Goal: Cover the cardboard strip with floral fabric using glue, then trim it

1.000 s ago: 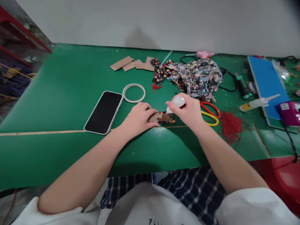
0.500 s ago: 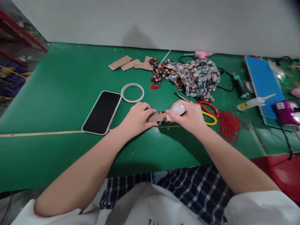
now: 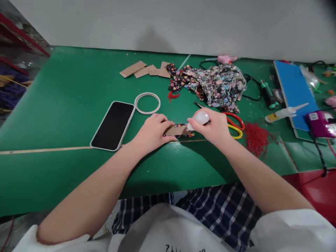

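Squeeze bottle (image 3: 202,118) lifted slightly; right hand (image 3: 215,126) pinching it nozzle-down, likely for aim. Left hand (image 3: 154,133), fingers pinching cardboard strip (image 3: 177,131), presumably steadying.

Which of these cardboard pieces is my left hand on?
The cardboard strip edged with dark floral fabric, nearest you. Your left hand is at its left end; the other cardboard pieces lie untouched farther back on the table.

Free green tabletop (image 3: 70,87) left of the phone (image 3: 113,125), right hand (image 3: 214,126) hemmed by scissors (image 3: 237,128) and red threads (image 3: 256,140)
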`<state>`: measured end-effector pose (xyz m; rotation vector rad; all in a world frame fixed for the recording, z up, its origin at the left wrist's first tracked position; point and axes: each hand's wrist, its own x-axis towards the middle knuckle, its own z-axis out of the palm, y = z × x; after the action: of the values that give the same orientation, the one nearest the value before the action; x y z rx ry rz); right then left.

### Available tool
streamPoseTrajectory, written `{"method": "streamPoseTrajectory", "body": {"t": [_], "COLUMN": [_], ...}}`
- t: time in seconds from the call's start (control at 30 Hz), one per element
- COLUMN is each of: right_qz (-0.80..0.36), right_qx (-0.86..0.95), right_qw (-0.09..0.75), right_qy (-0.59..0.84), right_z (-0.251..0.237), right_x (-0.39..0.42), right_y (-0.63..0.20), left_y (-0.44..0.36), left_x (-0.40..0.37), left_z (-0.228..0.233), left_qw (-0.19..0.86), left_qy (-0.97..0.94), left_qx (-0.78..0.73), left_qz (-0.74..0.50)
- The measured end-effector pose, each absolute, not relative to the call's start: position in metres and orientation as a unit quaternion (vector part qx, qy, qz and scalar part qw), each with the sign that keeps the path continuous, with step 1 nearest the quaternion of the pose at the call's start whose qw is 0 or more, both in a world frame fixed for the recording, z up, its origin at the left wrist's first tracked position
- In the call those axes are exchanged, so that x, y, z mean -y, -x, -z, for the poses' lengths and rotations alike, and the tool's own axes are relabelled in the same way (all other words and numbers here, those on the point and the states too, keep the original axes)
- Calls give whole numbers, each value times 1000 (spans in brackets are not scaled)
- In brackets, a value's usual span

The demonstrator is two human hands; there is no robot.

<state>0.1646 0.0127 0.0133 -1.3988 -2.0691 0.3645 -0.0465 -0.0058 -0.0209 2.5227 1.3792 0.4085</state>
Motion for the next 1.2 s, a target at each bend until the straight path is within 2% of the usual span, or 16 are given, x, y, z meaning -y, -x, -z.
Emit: {"method": "streamPoseTrajectory", "body": {"t": [0.13, 0.37, 0.53, 0.77, 0.97, 1.2], "right_qz": [-124, -178, -141, -144, -120, -145], "right_qx": [772, 796, 775, 796, 786, 809], "right_qw": [327, 286, 320, 294, 315, 284], "right_qy": [531, 503, 526, 509, 518, 494], "right_z": [-11, -17, -13, -15, -14, -16], "right_x": [-20, -7, -20, -16, -20, -12], "right_y": [-161, -160, -156, -157, -154, -155], "left_y": [47, 47, 46, 47, 47, 46], "left_x": [6, 5, 6, 6, 6, 6], "left_z": [21, 21, 21, 21, 22, 22], "left_qw": [117, 123, 120, 120, 112, 117], "left_qy": [-861, -862, -860, -862, -863, -863], "left_qx": [-474, -470, -475, -471, -471, -469], "left_qz": [-141, -146, -143, -146, -145, -145]}}
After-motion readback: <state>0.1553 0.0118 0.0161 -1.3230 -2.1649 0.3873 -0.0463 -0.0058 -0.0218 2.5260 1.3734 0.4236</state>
